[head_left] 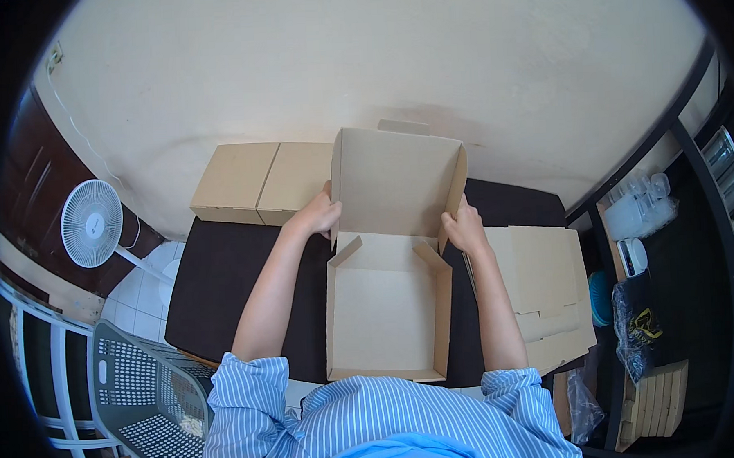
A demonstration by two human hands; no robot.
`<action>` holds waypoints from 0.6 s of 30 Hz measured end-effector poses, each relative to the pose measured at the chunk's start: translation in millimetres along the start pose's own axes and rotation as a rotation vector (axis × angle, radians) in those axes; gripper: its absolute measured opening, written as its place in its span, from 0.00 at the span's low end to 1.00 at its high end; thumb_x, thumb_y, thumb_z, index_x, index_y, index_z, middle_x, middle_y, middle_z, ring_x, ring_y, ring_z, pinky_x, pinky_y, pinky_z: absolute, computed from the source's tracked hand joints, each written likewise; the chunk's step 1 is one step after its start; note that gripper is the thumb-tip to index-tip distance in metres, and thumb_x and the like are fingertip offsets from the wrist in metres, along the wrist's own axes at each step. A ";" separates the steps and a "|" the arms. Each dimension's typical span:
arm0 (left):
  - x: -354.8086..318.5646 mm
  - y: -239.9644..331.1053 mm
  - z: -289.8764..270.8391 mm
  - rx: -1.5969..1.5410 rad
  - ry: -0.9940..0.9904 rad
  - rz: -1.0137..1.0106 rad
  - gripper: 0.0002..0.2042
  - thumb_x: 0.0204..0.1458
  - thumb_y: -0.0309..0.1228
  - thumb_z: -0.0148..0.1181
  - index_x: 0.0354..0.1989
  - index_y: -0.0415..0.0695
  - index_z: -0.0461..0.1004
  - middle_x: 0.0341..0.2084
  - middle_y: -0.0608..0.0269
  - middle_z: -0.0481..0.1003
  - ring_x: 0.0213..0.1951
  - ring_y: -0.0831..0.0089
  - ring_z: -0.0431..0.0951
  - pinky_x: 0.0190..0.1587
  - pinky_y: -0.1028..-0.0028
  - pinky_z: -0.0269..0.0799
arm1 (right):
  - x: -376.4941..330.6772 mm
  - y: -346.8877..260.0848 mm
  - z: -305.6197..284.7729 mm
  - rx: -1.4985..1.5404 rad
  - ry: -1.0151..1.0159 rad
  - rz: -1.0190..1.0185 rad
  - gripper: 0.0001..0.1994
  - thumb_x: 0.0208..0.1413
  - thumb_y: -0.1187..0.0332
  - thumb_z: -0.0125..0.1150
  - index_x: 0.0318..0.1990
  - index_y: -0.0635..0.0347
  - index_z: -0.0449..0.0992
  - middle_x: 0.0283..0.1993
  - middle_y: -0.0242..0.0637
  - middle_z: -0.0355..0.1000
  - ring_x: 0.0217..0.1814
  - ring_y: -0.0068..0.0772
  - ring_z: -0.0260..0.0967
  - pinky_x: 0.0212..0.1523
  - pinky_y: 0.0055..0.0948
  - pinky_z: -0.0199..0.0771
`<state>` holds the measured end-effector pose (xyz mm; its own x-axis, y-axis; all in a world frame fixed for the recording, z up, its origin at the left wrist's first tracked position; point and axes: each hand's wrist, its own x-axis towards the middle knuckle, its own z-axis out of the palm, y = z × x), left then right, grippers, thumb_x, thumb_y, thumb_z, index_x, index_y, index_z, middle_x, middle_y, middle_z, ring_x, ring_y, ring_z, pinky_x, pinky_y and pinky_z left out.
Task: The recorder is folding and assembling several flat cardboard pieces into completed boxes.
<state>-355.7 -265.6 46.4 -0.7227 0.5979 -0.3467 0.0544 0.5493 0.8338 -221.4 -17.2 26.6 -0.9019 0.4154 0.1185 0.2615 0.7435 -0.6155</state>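
A brown cardboard box [385, 317] sits in front of me on the dark table, its lid [399, 178] raised upright at the far side. My left hand [324, 214] is closed on the lid's left side flap, low down near the hinge. On the opposite edge, my right hand [465, 227] grips the right side flap. Both fold-in flaps at the box's back corners slant inward, and a tuck flap [403, 126] shows above the lid's top edge. Nothing lies inside the box.
Two closed cardboard boxes [258, 180] stand at the back left. Flat cardboard blanks [533, 279] lie at the right. A grey-green plastic basket [145, 394] and white fan [92, 223] are left of the dark table [222, 293]. A black-framed shelf [696, 157] rises at right.
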 end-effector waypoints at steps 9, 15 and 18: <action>16.3 -56.2 22.5 0.115 -0.049 -0.123 0.36 0.47 0.30 0.47 0.64 0.49 0.36 0.56 0.48 0.57 0.46 0.55 0.72 0.28 0.70 0.80 | -23.0 24.3 43.4 -0.042 -0.160 -0.052 0.55 0.27 0.79 0.64 0.65 0.57 0.33 0.58 0.53 0.55 0.57 0.55 0.58 0.54 0.41 0.66; -2.7 -44.4 40.9 0.040 -0.060 -0.043 0.43 0.33 0.27 0.66 0.60 0.41 0.48 0.52 0.51 0.62 0.46 0.62 0.72 0.32 0.72 0.79 | -35.0 24.7 47.4 0.047 -0.170 0.036 0.55 0.20 0.73 0.73 0.62 0.60 0.45 0.58 0.49 0.53 0.62 0.50 0.51 0.61 0.36 0.57; 12.2 -93.8 42.5 0.188 0.085 0.125 0.47 0.28 0.25 0.69 0.60 0.39 0.46 0.52 0.49 0.60 0.45 0.59 0.73 0.32 0.68 0.79 | -38.6 6.1 51.0 0.088 -0.163 0.036 0.56 0.22 0.75 0.71 0.63 0.60 0.41 0.59 0.51 0.50 0.62 0.51 0.50 0.61 0.37 0.56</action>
<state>-340.4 -285.0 -54.3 -0.7576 0.6208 -0.2018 0.2685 0.5781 0.7705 -202.5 -55.4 -21.4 -0.9380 0.3455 -0.0281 0.2701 0.6776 -0.6840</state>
